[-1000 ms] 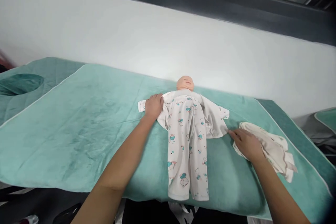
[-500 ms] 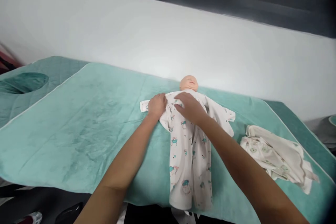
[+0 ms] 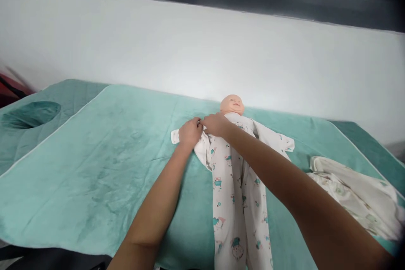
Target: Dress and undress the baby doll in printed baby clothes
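Note:
A baby doll (image 3: 232,104) lies on its back, its head toward the wall. Over its body are a white baby top (image 3: 272,137) with printed cuffs and long white printed pants (image 3: 226,194). My left hand (image 3: 190,132) is closed on the top's sleeve at the left shoulder, and the cuff sticks out beyond it. Right beside it, my right hand (image 3: 216,124) has its fingers bent onto the top's edge, fingertips meeting those of my left hand. The cloth pinched between them is mostly hidden.
A teal cover (image 3: 110,156) spreads over the bed, which has an oval opening (image 3: 31,114) at its far left. Folded white baby clothes (image 3: 354,194) lie to the right, partly behind my right forearm. A white wall (image 3: 158,46) rises along the back edge.
My right hand has moved left from above the chest to my left hand, and its fingers have closed on the top. My left hand stays at the sleeve. The view has shifted slightly.

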The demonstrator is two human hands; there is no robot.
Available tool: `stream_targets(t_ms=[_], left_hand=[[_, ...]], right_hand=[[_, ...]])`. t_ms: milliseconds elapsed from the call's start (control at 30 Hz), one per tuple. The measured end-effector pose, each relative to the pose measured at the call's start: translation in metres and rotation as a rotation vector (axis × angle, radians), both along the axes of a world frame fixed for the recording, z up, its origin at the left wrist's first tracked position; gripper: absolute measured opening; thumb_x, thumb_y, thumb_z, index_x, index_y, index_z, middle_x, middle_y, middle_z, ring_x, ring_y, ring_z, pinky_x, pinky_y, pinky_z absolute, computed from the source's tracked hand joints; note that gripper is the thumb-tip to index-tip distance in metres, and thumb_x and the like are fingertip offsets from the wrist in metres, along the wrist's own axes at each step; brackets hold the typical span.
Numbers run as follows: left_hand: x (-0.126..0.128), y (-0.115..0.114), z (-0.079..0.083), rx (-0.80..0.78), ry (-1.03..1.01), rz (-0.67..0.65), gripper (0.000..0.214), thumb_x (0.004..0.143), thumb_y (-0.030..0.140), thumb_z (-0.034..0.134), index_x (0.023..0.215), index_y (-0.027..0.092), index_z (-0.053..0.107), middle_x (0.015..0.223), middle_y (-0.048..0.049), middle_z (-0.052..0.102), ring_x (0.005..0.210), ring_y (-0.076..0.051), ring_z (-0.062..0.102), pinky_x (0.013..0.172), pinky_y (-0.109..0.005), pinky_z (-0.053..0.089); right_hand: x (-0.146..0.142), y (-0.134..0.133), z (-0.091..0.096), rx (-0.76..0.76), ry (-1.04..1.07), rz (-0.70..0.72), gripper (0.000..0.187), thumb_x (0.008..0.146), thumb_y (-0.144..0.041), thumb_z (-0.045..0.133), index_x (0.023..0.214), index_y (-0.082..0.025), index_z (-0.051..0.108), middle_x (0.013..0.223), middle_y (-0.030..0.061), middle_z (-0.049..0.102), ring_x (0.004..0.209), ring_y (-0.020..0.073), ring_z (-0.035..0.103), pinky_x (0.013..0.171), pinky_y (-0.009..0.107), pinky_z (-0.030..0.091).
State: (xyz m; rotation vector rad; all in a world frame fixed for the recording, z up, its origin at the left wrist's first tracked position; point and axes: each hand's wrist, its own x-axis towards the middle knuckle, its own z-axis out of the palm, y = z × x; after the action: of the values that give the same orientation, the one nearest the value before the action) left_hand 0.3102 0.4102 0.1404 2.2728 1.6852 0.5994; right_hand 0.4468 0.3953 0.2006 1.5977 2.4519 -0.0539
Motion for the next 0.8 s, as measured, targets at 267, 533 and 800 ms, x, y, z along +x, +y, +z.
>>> stream_targets(t_ms=[267,533,800], left_hand=[[-0.015,-0.014,-0.003,0.065,-0.095,-0.011,0.038,0.094,0.019,0.042,0.123,0.024,0.065,0.118,-0.0073,0.072,0.109,-0.025,0.066,0.086,-0.034,0.05],[-0.017,-0.026,-0.007,0.083,0.046,-0.119,0.059,0.088,0.015,0.047,0.146,0.022,0.043,0.135,-0.0112,0.061,0.117,-0.028,0.06,0.09,-0.039,0.049],[-0.042,-0.031,-0.003,0.124,0.243,-0.095,0.035,0.095,0.035,0.049,0.126,0.023,0.058,0.123,-0.0114,0.066,0.116,-0.032,0.055,0.094,-0.047,0.046]], right_hand=[[0.049,-0.018,0.042,0.069,-0.115,-0.065,0.038,0.1,-0.045,0.045,0.132,-0.031,0.059,0.12,0.0126,0.062,0.107,0.0309,0.059,0.076,0.034,0.04],[0.043,-0.034,0.031,0.155,-0.061,-0.075,0.038,0.101,-0.045,0.046,0.132,-0.029,0.058,0.121,0.0132,0.062,0.11,0.0313,0.056,0.084,0.038,0.041],[0.036,-0.024,0.008,0.088,0.186,-0.075,0.039,0.097,-0.043,0.051,0.131,-0.025,0.06,0.125,0.0105,0.065,0.115,0.0301,0.059,0.093,0.041,0.046]])
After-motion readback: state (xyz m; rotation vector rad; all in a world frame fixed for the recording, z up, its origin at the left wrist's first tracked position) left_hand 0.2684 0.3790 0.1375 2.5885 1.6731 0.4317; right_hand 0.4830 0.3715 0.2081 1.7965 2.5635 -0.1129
